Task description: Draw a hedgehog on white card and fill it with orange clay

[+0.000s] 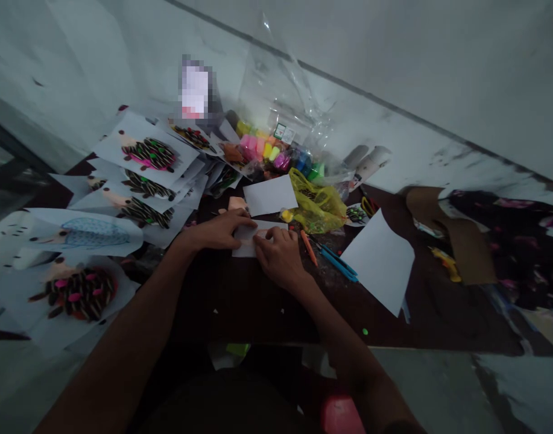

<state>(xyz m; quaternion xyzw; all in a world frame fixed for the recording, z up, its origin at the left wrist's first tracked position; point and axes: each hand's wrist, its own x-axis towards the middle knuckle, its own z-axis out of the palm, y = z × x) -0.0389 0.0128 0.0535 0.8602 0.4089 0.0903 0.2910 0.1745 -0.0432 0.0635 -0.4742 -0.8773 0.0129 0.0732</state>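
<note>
Resting on a small paper sheet [245, 249]: two bare hands

Animal pictures [148, 155] lie heaped at far left. Next, the left hand [219, 230] lies over the sheet's left end, thumb and fingers apart. The sheet lies flat on the dark table [240, 295], before the person. At its right end, the right hand [280, 256] has bent fingers; whether they grip anything cannot be told. Beside it follow an orange stick [309, 248], a blue tool [338, 263] and a larger white sheet [381, 265].

No text can be read. At twelve o'clock, a small white-and-green label [284, 132] sits on a clear plastic bag [269, 78], its print too tiny to make out. At eleven, a bright pixelated patch [195, 89] is illegible.
</note>
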